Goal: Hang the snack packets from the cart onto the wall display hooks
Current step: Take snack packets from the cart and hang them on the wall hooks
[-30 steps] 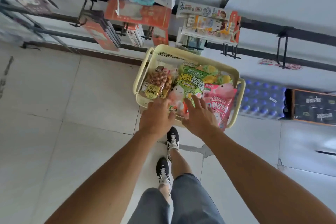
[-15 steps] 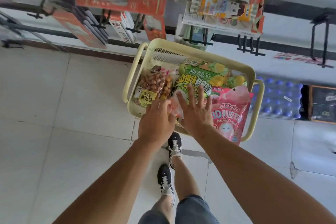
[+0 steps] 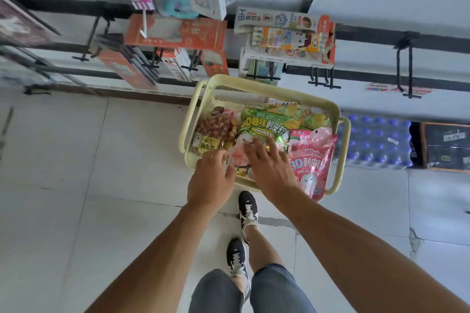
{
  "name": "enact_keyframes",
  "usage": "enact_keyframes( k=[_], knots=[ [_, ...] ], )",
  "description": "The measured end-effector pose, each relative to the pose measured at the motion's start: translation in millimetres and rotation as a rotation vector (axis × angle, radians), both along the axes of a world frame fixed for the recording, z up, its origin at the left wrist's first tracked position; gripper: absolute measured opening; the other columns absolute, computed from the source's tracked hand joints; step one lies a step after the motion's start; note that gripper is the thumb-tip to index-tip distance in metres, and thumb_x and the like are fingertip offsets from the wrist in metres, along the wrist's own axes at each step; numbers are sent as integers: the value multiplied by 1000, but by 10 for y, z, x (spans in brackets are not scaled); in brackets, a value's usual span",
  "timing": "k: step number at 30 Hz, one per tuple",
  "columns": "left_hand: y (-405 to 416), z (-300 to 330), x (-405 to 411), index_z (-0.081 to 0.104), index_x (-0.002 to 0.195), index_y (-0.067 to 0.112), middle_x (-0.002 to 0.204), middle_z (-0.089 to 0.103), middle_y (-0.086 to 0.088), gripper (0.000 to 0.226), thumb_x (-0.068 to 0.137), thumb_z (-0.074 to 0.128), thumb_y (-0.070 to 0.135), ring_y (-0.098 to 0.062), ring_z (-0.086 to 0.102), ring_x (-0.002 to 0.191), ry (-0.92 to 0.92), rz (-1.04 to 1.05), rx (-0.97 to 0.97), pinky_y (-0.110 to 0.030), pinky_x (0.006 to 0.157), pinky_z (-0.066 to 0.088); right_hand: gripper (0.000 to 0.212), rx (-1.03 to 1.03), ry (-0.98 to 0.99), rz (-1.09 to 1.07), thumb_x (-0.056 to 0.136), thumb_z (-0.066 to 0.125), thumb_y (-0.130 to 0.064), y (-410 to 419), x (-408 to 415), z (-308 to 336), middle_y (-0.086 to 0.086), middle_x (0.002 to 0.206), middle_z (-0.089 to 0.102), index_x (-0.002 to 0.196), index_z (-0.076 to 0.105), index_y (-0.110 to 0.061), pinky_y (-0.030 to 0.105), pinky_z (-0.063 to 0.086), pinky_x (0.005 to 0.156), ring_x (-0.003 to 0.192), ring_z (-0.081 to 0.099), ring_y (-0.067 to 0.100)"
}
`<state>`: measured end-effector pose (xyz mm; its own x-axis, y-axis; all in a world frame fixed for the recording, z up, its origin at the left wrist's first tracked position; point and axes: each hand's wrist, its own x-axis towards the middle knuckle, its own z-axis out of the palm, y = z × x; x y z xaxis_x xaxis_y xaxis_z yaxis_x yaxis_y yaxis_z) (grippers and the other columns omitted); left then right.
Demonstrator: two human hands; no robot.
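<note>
Yellow cart [image 3: 262,89] holds my snack packets; the green packet [image 3: 264,124] lies lengthwise just ahead of my right hand [image 3: 269,168], fingers spread flat on it, left hand [image 3: 211,178] loosely curled beside.

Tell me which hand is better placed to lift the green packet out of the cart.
Right. The right hand lies with spread fingers on the green packet in the yellow cart. The left hand sits at the packet's near-left edge, beside the bean packet.
</note>
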<state>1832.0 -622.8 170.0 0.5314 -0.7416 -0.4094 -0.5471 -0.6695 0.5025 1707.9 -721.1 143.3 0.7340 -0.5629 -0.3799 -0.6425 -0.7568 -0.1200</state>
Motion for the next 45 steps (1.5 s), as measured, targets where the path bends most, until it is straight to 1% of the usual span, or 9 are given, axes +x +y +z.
enact_keyframes(
  k=[3, 10, 14, 19, 26, 33, 37, 41, 45],
  knots=[
    [51, 188, -22, 52, 135, 16, 134, 54, -2, 40, 100, 52, 35, -18, 55, 116, 110, 113, -11, -34, 89, 48, 62, -4, -104, 14, 77, 75, -5, 160, -95, 191, 19, 140, 53, 133, 49, -8, 59, 56, 83, 129, 49, 48],
    [325, 605, -54, 65, 119, 20, 103, 71, -7, 42, 96, 53, 53, -17, 68, 76, 717, 524, -50, -18, 46, 47, 52, -144, -344, 97, 87, 32, -3, 762, -326, 858, 16, 139, 56, 132, 57, -9, 58, 53, 91, 126, 54, 43],
    [726, 932, -118, 68, 116, 25, 97, 70, -4, 42, 87, 65, 54, -25, 69, 88, 913, 537, -172, -49, 79, 60, 55, -216, -416, 195, 83, 42, 2, 1122, -506, 1225, 16, 140, 56, 135, 54, -8, 58, 52, 94, 127, 53, 44],
    [1113, 1275, -149, 60, 127, 26, 120, 71, -6, 45, 86, 73, 39, -31, 69, 108, 1087, 502, -331, -59, 92, 54, 55, -278, -447, 351, 86, 37, -1, 1395, -687, 1598, 15, 141, 55, 137, 54, -9, 57, 52, 95, 130, 51, 43],
    [1119, 1951, -337, 60, 114, 32, 113, 73, 0, 31, 87, 75, 28, -24, 70, 104, 923, 463, -515, -53, 94, 54, 72, -351, -381, 333, 78, 74, -20, 1515, -909, 2226, 12, 151, 45, 144, 46, -13, 54, 48, 102, 140, 40, 39],
    [917, 2521, -493, 52, 129, 30, 120, 64, 9, 45, 90, 73, 25, -13, 59, 112, 768, 341, -646, -34, 95, 42, 62, -360, -390, 153, 96, 38, -60, 1243, -1443, 2760, 8, 157, 37, 148, 36, -27, 51, 52, 98, 140, 42, 31],
    [697, 2789, -759, 50, 118, 43, 116, 63, 16, 42, 90, 72, 21, -11, 59, 111, 848, 221, -664, -42, 102, 43, 82, -47, -367, -165, 84, 39, -79, 1014, -1903, 3123, -8, 161, 27, 154, 22, -39, 45, 48, 102, 138, 43, 18],
    [386, 3006, -1261, 45, 126, 43, 115, 61, 18, 53, 87, 76, 23, -2, 58, 102, 839, 95, -653, -35, 98, 43, 79, 146, -604, -351, 82, 35, -80, 873, -2390, 3397, -9, 141, 52, 148, 32, -38, 34, 49, 82, 98, 61, -3],
    [130, 3198, -1939, 54, 117, 49, 117, 71, 4, 53, 82, 79, 19, -17, 68, 107, 886, -3, -664, -43, 102, 50, 55, 333, -964, -675, 95, 46, -55, 538, -2826, 3668, -5, 113, 66, 141, 34, -28, 29, 51, 82, 93, 68, 6]
  ],
)
